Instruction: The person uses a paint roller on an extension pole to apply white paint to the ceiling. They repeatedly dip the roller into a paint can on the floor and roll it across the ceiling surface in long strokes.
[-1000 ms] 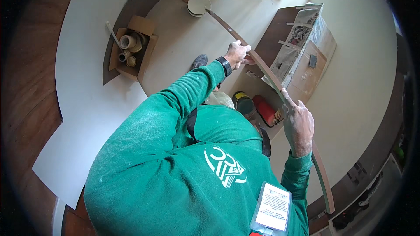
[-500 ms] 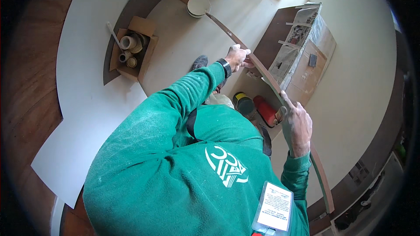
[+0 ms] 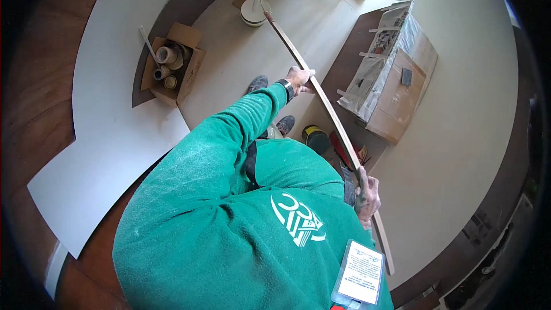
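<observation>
A long wooden pole (image 3: 332, 112) slants from the far middle toward my lower right. My left hand (image 3: 299, 79), with a dark band on its wrist, is closed round its middle. Closer to my body, my right hand (image 3: 368, 200) grips the lower part, the fingers curled around the wood. Pale dust covers both hands. The pole's far end is reddish, with a thin wire frame and what looks like a small white roller (image 3: 257, 3) beyond it. That end lies over a round white bucket (image 3: 252, 23) on the floor.
On the left, an open cardboard box (image 3: 191, 74) holds several rolls. A box-like unit wrapped in plastic and cardboard (image 3: 396, 97) stands to the right. A dark tin (image 3: 316, 139) and a red object (image 3: 340, 144) are near my feet. A pale wall (image 3: 465, 97) curves along the right.
The pole has turned steeper, its lower end swinging left and closer to me. My right hand has moved down and left, now wrapped round it. The roller-like end shows over the bucket.
</observation>
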Action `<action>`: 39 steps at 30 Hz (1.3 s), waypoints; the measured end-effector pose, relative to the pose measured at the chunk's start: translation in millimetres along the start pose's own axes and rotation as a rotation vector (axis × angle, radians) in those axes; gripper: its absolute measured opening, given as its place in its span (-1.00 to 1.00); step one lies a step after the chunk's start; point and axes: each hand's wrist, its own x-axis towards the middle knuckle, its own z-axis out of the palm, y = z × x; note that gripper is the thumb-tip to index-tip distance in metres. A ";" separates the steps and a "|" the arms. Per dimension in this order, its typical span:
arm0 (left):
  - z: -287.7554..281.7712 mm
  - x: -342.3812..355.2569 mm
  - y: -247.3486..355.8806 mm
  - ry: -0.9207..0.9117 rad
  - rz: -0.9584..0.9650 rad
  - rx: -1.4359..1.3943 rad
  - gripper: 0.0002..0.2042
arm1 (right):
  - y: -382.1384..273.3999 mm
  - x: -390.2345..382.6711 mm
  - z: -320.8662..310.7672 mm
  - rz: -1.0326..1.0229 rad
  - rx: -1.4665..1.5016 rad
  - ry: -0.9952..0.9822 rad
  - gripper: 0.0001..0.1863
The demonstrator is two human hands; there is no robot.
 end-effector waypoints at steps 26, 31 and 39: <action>3.6 52.1 -93.9 0.144 0.059 0.195 -0.78 | 72.2 -51.5 134.2 0.040 0.465 -0.170 -0.30; 8.1 32.9 -110.2 0.079 -0.032 0.184 -0.78 | 98.5 -72.1 144.1 0.235 0.909 -0.339 -0.46; 10.3 4.2 -114.8 0.053 -0.014 0.046 -0.83 | 143.8 -130.4 158.1 0.566 1.288 -0.568 -0.61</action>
